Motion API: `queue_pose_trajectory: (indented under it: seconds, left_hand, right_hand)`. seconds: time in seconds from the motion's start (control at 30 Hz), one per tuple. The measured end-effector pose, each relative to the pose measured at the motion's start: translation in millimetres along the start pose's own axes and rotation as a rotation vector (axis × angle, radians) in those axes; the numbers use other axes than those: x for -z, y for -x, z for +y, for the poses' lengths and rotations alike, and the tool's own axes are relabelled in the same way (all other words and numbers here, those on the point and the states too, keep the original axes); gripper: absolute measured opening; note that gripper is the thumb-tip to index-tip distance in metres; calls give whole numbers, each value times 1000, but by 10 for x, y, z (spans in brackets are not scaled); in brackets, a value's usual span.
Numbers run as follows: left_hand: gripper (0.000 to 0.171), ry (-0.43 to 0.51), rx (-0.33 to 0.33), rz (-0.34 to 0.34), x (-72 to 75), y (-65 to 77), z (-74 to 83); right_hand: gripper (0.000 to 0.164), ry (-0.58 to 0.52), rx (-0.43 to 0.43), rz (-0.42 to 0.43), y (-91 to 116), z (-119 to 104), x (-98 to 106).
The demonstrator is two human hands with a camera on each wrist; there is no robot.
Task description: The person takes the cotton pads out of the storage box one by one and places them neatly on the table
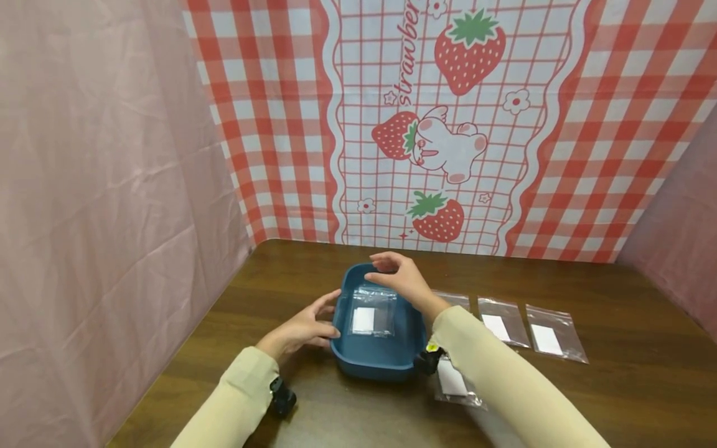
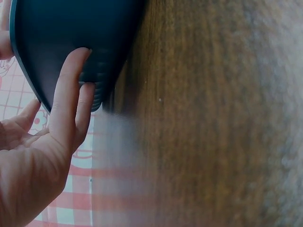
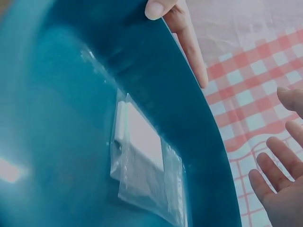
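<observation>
While the left hand (image 1: 307, 325) pinches the left wall of the blue plastic bin (image 1: 375, 367), thumb at the rim and fingers along the outside, the right hand (image 1: 406, 280) hangs over the bin's far right side, released, its fingers loosely bent around nothing. That left-hand hold probably serves to keep the bin from sliding on the table.

Inside the bin, nearer its left wall, lie clear zip bags (image 1: 383, 317) with white inserts (image 1: 363, 321); at least two overlap, though I cannot tell the exact count. Thin as they look, they can rest flat on the bin's floor.

To the bin's right, four more zip bags (image 1: 503, 322) lie apart from one another, which would make each easier to lift singly. One is partly covered by the right wrist, two sit farther out, and one lies beside the bin's near right corner, partly under the right sleeve (image 1: 504, 379).

Around the bin spreads a dark wooden table (image 1: 336, 420), with a strawberry-print cloth (image 1: 437, 155) hanging beyond it and a pink curtain (image 1: 112, 186) to its left.
</observation>
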State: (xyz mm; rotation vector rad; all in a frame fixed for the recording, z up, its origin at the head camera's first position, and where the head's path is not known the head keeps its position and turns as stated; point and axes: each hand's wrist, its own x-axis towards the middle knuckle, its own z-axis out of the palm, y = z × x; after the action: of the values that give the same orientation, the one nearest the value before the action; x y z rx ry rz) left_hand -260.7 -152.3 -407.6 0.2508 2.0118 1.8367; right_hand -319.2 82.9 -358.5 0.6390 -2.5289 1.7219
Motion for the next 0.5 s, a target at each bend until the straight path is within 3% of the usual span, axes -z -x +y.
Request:
queue_pose_trajectory:
  seconds: [0.33,0.5]
  left_hand:
    - [87,34,-6,-21,22,-18,-16]
    - [86,35,-6,-21,22,-14,-15]
  right_hand:
    - [48,-5,-65,-60,-196,58,-137]
    - [50,71,-110,-92,-248,175,-172]
